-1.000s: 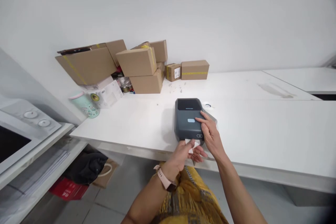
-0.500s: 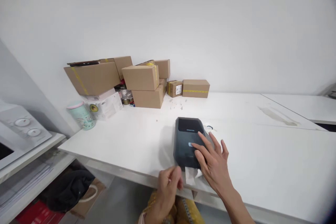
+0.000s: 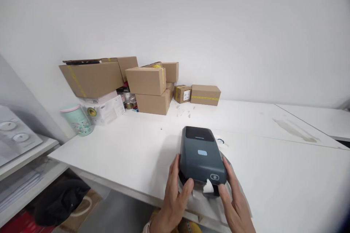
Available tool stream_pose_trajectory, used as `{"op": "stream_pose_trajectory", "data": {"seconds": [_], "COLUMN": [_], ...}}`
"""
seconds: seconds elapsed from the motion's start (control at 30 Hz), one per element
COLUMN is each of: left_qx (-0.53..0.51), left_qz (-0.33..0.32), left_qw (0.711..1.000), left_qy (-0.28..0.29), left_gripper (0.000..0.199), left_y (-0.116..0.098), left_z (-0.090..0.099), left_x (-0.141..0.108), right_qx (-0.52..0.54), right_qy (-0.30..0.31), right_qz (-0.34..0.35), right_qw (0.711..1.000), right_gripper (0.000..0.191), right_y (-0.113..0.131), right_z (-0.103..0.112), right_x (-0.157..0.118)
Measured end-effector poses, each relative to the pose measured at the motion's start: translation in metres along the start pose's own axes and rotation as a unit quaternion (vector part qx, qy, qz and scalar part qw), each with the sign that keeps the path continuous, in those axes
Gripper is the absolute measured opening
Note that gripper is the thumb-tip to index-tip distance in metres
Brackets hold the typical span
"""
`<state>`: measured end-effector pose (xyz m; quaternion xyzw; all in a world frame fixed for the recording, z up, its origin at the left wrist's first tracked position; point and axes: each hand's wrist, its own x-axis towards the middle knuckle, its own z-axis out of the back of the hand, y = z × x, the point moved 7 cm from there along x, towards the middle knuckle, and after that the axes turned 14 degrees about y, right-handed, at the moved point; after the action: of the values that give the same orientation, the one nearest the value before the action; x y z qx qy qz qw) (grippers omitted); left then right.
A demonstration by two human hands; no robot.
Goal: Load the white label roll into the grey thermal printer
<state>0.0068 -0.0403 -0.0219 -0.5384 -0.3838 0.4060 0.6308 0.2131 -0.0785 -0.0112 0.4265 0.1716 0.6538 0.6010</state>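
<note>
A dark blue-grey label printer point(image 3: 191, 156) stands near the front edge of the table, with a pale blue window on top and a round button mark at its front end. A torn white strip of paper point(image 3: 208, 186) pokes out of its front slot. My left hand point(image 3: 176, 193) grips the printer's near left corner, thumb at the front and fingers along the side. On the near right corner, my right hand point(image 3: 233, 198) holds it the same way. Whether the printer's front or lid is raised, I cannot tell.
Cardboard boxes point(image 3: 144, 82) are stacked against the wall at the back left. A mint-green canister point(image 3: 78, 120) stands beside a white box point(image 3: 108, 111). At far left is a white appliance with knobs point(image 3: 16, 131). A small ring-shaped item point(image 3: 220, 141) lies behind the printer.
My right hand has moved from the printer's top to its near right corner. My left hand has come up from the table edge onto the near left corner. The paper at the slot looks shorter.
</note>
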Motion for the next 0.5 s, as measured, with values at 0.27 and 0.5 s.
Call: {"op": "stream_pose_trajectory", "data": {"seconds": [0.27,0.5], "left_qx": [0.089,-0.060], "left_qz": [-0.181,-0.010], "left_qw": [0.974,0.998], "left_qy": [-0.100,0.025], "left_gripper": [0.044,0.074], "left_y": [-0.067,-0.022], "left_z": [0.044,0.041], "left_x": [0.063,0.145], "right_qx": [-0.004,-0.021], "right_qy": [-0.019,-0.049], "right_qz": [0.118,0.103], "right_qw": [0.993,0.993], "right_gripper": [0.064,0.060], "right_y": [0.049,0.076], "right_z": [0.033,0.065], "right_x": [0.077,0.190]}}
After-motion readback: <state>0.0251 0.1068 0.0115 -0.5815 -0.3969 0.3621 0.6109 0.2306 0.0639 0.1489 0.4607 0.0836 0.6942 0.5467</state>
